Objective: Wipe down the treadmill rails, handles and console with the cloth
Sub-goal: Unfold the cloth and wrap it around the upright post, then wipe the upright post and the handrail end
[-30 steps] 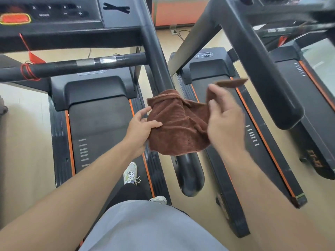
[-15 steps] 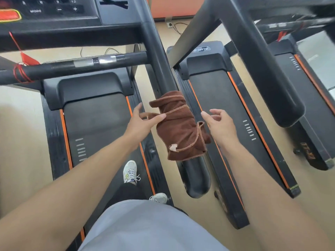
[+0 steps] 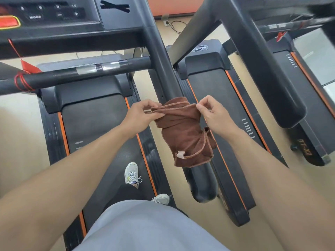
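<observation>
Far left, a console (image 3: 50, 13) with a red button (image 3: 9, 21); below it a crossbar (image 3: 72, 73) wound with red cord (image 3: 22, 82), over a black belt (image 3: 101, 134). Centre: left hand (image 3: 140, 113) pinching the brown cloth's (image 3: 183, 131) upper left edge, fingers curled; cloth draped over the right handrail (image 3: 163, 69). Right hand (image 3: 214, 115) pinching the cloth's upper right corner between thumb and forefinger; a second treadmill (image 3: 217, 87) further right.

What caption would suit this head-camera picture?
Both hands, left hand and right hand, pinch a brown cloth draped over the treadmill handrail.
</observation>
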Action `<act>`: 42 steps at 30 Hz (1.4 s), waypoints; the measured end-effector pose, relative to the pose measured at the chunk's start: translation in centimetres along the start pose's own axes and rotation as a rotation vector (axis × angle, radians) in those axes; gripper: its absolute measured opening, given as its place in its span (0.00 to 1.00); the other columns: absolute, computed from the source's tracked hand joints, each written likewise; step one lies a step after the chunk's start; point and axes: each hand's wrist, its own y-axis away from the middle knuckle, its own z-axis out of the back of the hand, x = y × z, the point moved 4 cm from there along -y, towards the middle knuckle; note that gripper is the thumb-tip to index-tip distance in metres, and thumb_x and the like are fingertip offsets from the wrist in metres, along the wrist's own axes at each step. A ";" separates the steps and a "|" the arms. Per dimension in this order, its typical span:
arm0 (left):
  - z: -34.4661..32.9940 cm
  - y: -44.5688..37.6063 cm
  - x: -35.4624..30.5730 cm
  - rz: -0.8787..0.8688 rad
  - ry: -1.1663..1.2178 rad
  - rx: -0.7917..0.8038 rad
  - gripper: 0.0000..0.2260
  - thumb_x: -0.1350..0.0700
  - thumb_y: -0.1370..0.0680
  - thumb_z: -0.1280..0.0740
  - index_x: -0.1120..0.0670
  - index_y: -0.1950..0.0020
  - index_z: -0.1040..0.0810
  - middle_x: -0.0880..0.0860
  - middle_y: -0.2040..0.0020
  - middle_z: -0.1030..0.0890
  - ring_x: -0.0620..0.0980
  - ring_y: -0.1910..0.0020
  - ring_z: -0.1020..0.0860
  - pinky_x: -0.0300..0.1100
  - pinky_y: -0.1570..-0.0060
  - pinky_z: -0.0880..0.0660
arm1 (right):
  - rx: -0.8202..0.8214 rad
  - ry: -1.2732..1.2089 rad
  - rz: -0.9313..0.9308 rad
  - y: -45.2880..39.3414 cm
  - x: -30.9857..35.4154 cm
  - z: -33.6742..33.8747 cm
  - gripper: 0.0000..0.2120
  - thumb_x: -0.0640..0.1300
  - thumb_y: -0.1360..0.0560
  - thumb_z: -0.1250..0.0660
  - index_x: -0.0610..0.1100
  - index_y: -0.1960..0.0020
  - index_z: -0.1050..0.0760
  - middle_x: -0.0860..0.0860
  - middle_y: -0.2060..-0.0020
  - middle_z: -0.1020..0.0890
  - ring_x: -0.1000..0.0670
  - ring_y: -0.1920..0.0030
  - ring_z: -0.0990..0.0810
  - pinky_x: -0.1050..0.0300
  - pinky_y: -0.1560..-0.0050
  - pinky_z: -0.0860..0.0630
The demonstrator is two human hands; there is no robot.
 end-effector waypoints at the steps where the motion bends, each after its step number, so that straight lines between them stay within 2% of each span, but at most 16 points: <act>1: 0.3 0.0 -0.3 0.006 0.053 -0.003 0.08 0.60 0.26 0.22 0.53 0.57 0.21 0.48 0.49 0.14 0.36 0.57 0.19 0.27 0.55 0.26 | -0.045 -0.007 0.011 -0.1 0.3 0.3 0.08 0.49 0.15 0.38 0.49 0.53 0.27 0.51 0.60 0.20 0.59 0.62 0.25 0.67 0.57 0.29; 4: 0.7 -0.1 -1.0 0.032 0.193 0.023 0.07 0.59 0.25 0.23 0.56 0.54 0.20 0.52 0.56 0.14 0.42 0.60 0.19 0.31 0.57 0.25 | -0.096 -0.011 0.026 -0.2 0.9 0.8 0.08 0.50 0.15 0.40 0.50 0.51 0.29 0.57 0.58 0.23 0.63 0.62 0.27 0.70 0.58 0.29; 7: 0.8 0.1 -1.9 0.067 0.305 -0.007 0.06 0.61 0.24 0.25 0.56 0.55 0.21 0.50 0.59 0.15 0.40 0.63 0.19 0.30 0.60 0.26 | -0.035 0.000 0.036 -0.2 1.1 0.6 0.08 0.51 0.16 0.38 0.50 0.52 0.29 0.56 0.58 0.23 0.59 0.59 0.25 0.61 0.54 0.28; 11: 0.8 0.3 -3.4 0.039 0.371 -0.016 0.04 0.61 0.24 0.25 0.57 0.52 0.18 0.52 0.56 0.14 0.46 0.56 0.17 0.38 0.49 0.22 | 0.163 0.099 -0.004 0.1 0.3 0.5 0.13 0.62 0.25 0.27 0.54 0.53 0.24 0.50 0.57 0.19 0.48 0.54 0.19 0.51 0.49 0.22; 12: 0.6 0.4 -4.3 0.017 0.368 -0.002 0.04 0.62 0.24 0.25 0.57 0.53 0.18 0.52 0.57 0.14 0.47 0.56 0.17 0.39 0.48 0.21 | 0.225 0.127 -0.004 0.3 0.3 0.5 0.15 0.64 0.28 0.26 0.54 0.54 0.22 0.51 0.58 0.18 0.48 0.54 0.18 0.52 0.49 0.21; 14: -0.1 0.6 -6.4 -0.040 0.341 0.035 0.04 0.62 0.25 0.25 0.56 0.54 0.17 0.52 0.58 0.14 0.47 0.57 0.17 0.41 0.47 0.20 | 0.347 0.167 -0.017 0.9 0.3 1.0 0.13 0.64 0.29 0.25 0.55 0.56 0.17 0.59 0.62 0.17 0.52 0.54 0.18 0.67 0.53 0.23; 15: -0.5 0.7 -7.6 -0.067 0.328 0.052 0.04 0.63 0.25 0.25 0.55 0.55 0.18 0.52 0.58 0.14 0.48 0.57 0.17 0.42 0.47 0.20 | 0.406 0.210 -0.036 1.4 0.4 1.4 0.12 0.64 0.29 0.24 0.57 0.53 0.15 0.62 0.60 0.17 0.55 0.52 0.19 0.71 0.54 0.26; 16: -0.8 0.9 -8.6 -0.093 0.322 0.064 0.05 0.63 0.25 0.25 0.55 0.56 0.18 0.52 0.59 0.14 0.48 0.58 0.17 0.42 0.47 0.20 | 0.454 0.282 -0.042 1.7 0.3 1.8 0.15 0.65 0.30 0.24 0.59 0.48 0.15 0.62 0.58 0.17 0.56 0.49 0.19 0.70 0.52 0.26; 18: -0.9 1.1 -10.1 -0.144 0.317 0.067 0.06 0.64 0.25 0.25 0.54 0.56 0.19 0.52 0.59 0.14 0.47 0.59 0.17 0.40 0.50 0.19 | 0.499 0.474 -0.031 1.9 -0.1 2.6 0.24 0.72 0.34 0.25 0.63 0.42 0.18 0.62 0.55 0.16 0.52 0.47 0.19 0.59 0.46 0.25; 21: 0.7 1.6 -10.5 -0.172 0.332 0.005 0.07 0.64 0.26 0.24 0.53 0.57 0.18 0.51 0.59 0.14 0.47 0.60 0.17 0.40 0.53 0.19 | 0.501 0.841 -0.010 2.0 0.2 4.2 0.30 0.75 0.36 0.28 0.63 0.38 0.23 0.58 0.55 0.19 0.46 0.50 0.22 0.53 0.48 0.28; 24: 4.1 2.6 -9.8 -0.164 0.326 -0.104 0.07 0.60 0.29 0.21 0.51 0.57 0.17 0.50 0.59 0.13 0.48 0.62 0.18 0.42 0.56 0.20 | 0.406 0.977 0.052 2.5 3.1 6.0 0.30 0.73 0.33 0.28 0.61 0.37 0.27 0.53 0.50 0.18 0.44 0.48 0.22 0.52 0.50 0.27; 27: 8.6 3.9 -9.8 -0.256 0.297 -0.282 0.08 0.60 0.28 0.22 0.51 0.55 0.18 0.46 0.61 0.14 0.43 0.62 0.19 0.39 0.55 0.22 | 0.276 0.929 0.189 3.0 8.1 6.2 0.14 0.63 0.20 0.36 0.54 0.46 0.34 0.52 0.49 0.22 0.44 0.50 0.26 0.50 0.53 0.32; 31: 14.1 6.5 -10.2 -0.358 0.318 -0.501 0.07 0.56 0.28 0.23 0.49 0.54 0.19 0.45 0.59 0.15 0.45 0.59 0.19 0.42 0.54 0.22 | 0.248 0.774 0.434 4.9 14.3 4.0 0.11 0.55 0.15 0.43 0.49 0.48 0.39 0.50 0.60 0.26 0.41 0.56 0.27 0.48 0.56 0.36; 38: 16.4 10.5 -7.7 -0.337 0.146 -0.652 0.05 0.55 0.26 0.23 0.47 0.54 0.18 0.48 0.56 0.15 0.44 0.55 0.18 0.43 0.48 0.21 | 0.313 0.890 0.694 7.1 16.3 0.5 0.09 0.58 0.20 0.33 0.55 0.53 0.30 0.54 0.58 0.19 0.45 0.52 0.22 0.48 0.53 0.25; 40: 16.1 11.6 -7.8 -0.335 0.094 -0.628 0.06 0.57 0.25 0.24 0.48 0.53 0.19 0.46 0.57 0.15 0.41 0.55 0.18 0.40 0.48 0.22 | 0.279 0.816 0.696 8.0 16.2 1.5 0.10 0.61 0.23 0.31 0.56 0.53 0.22 0.57 0.59 0.18 0.49 0.53 0.21 0.48 0.51 0.25; 42: 15.3 12.8 -8.1 -0.327 0.121 -0.510 0.07 0.53 0.28 0.21 0.47 0.55 0.18 0.44 0.59 0.15 0.42 0.56 0.18 0.40 0.49 0.22 | 0.244 0.641 0.673 9.5 16.1 3.9 0.10 0.61 0.24 0.29 0.55 0.54 0.18 0.56 0.63 0.17 0.52 0.58 0.21 0.52 0.52 0.26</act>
